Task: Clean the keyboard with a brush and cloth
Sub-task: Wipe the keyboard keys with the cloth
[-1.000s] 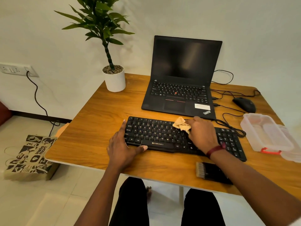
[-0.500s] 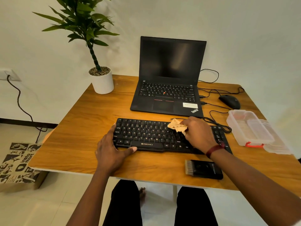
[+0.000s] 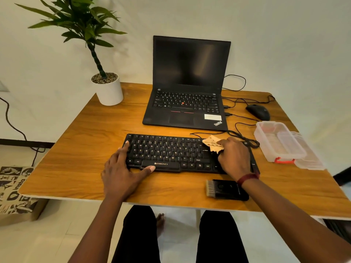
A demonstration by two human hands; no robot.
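Keyboard (image 3: 171,152) sits near the front edge of the table (image 3: 85,149), our left hand (image 3: 121,173) spread flat steadying its left end, our right hand (image 3: 234,156) pinching the cloth (image 3: 212,143) over the right-hand keys, which we should wipe lightly row by row

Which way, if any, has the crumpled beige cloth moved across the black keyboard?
Yes: the crumpled beige cloth, gripped by the right hand, slid rightward along the black keyboard, from its middle toward its right end.
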